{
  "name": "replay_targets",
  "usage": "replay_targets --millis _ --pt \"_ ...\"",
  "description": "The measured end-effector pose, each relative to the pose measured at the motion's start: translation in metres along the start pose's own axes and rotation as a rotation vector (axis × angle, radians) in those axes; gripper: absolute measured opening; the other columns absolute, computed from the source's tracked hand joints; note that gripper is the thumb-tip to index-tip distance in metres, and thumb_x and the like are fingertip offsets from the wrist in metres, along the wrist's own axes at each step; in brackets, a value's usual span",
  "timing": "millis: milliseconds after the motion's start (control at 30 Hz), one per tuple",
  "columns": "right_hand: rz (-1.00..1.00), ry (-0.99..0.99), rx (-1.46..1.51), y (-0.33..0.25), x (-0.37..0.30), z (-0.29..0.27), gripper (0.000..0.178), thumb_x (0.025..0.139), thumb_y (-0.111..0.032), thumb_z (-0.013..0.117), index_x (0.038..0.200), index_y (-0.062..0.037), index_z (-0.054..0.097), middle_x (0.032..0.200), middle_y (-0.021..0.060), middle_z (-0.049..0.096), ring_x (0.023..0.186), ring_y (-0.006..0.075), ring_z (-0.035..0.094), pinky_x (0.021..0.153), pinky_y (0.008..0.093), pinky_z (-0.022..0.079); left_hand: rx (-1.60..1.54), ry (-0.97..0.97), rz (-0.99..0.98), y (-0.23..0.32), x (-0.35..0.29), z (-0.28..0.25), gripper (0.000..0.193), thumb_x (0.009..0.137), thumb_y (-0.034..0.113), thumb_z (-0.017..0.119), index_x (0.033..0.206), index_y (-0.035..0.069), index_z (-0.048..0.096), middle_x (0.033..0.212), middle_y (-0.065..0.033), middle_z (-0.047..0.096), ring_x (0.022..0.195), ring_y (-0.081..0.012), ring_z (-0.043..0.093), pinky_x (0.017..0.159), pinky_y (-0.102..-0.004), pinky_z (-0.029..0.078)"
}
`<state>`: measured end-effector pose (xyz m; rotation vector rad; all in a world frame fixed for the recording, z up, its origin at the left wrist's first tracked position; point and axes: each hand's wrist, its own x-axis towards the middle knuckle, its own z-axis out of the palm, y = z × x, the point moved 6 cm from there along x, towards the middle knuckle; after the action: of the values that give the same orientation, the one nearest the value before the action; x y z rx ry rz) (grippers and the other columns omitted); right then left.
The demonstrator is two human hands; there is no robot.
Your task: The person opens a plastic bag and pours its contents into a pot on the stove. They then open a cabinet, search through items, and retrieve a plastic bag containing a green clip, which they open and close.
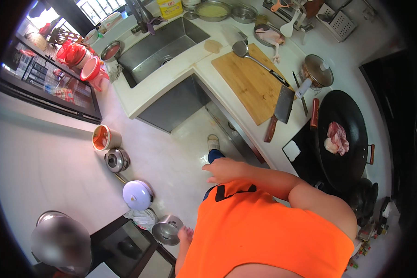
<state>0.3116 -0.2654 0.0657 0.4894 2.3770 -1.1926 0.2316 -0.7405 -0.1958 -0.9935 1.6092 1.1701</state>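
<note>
My right hand (223, 170) hangs in front of my orange top, above the floor and away from the counter. Its visible fingers are apart, with nothing seen in them. Down at the lower left, my left hand (185, 234) is partly hidden by my body, next to a steel pot (167, 230); its fingers are too small and blurred to read. A piece of raw meat (337, 139) lies in a black wok (352, 109) on the right. Left of the wok, a cleaver (282, 106) with a wooden handle rests across the edge of a wooden cutting board (245, 85).
A spatula (257, 60) lies across the board. Behind it, raw poultry (271, 38) sits on a plate. A lidded glass pot (317, 72) stands near the wok. The steel sink (164, 48) is at the far left. Pots and a bucket (107, 137) line the floor's left side.
</note>
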Motion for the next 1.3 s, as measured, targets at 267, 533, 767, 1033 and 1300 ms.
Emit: replay_targets --millis 267,533,767,1033,1300 --pt "0.088 0.234 0.548 0.077 0.065 -0.031 0.043 0.087 -0.019 0.062 0.125 -0.0003 0.056 0.105 0.0214 0.069 0.099 0.0379 0.065 0.085 0.0436 0.052 0.312 -0.063 -0.023 0.073 0.009 0.032 0.036 0.096 0.03 0.057 0.119 0.003 0.053 0.105 -0.0149 0.06 0.09 -0.0293 0.062 0.072 -0.0422 0.056" --pt "0.477 0.67 1.099 0.221 0.086 0.069 0.059 0.074 -0.019 0.072 0.128 0.0011 0.061 0.123 0.0192 0.067 0.111 0.027 0.065 0.093 0.0345 0.051 0.534 -0.443 0.316 0.278 0.014 0.177 0.045 0.099 0.036 0.054 0.129 0.003 0.053 0.117 -0.0169 0.06 0.107 -0.0307 0.061 0.081 -0.0466 0.056" --pt "0.967 0.674 0.965 0.23 0.002 0.221 0.056 0.08 -0.032 0.068 0.126 0.0008 0.063 0.121 0.0196 0.066 0.111 0.0315 0.064 0.095 0.0362 0.049 1.454 -0.777 0.289 0.324 0.031 0.252 0.048 0.098 0.039 0.054 0.139 0.014 0.051 0.134 -0.008 0.055 0.114 -0.0297 0.056 0.086 -0.0463 0.051" --pt "0.914 1.824 2.437 0.071 -0.091 0.465 0.057 0.085 -0.011 0.063 0.14 -0.0193 0.049 0.104 0.0027 0.063 0.083 0.0158 0.058 0.068 0.0322 0.048 1.903 -0.781 0.023 0.271 0.07 0.246 0.047 0.096 0.039 0.055 0.137 0.015 0.053 0.13 -0.0072 0.057 0.114 -0.0279 0.056 0.087 -0.047 0.05" --pt "0.208 2.664 2.276 0.13 -0.295 0.516 0.058 0.09 -0.007 0.056 0.144 -0.0254 0.043 0.12 -0.0023 0.064 0.085 0.0114 0.061 0.063 0.0277 0.049 1.75 -1.039 0.335 0.143 -0.032 0.351 0.065 0.095 0.04 0.06 0.146 0.005 0.043 0.146 -0.0089 0.049 0.136 -0.0258 0.044 0.106 -0.0469 0.039"
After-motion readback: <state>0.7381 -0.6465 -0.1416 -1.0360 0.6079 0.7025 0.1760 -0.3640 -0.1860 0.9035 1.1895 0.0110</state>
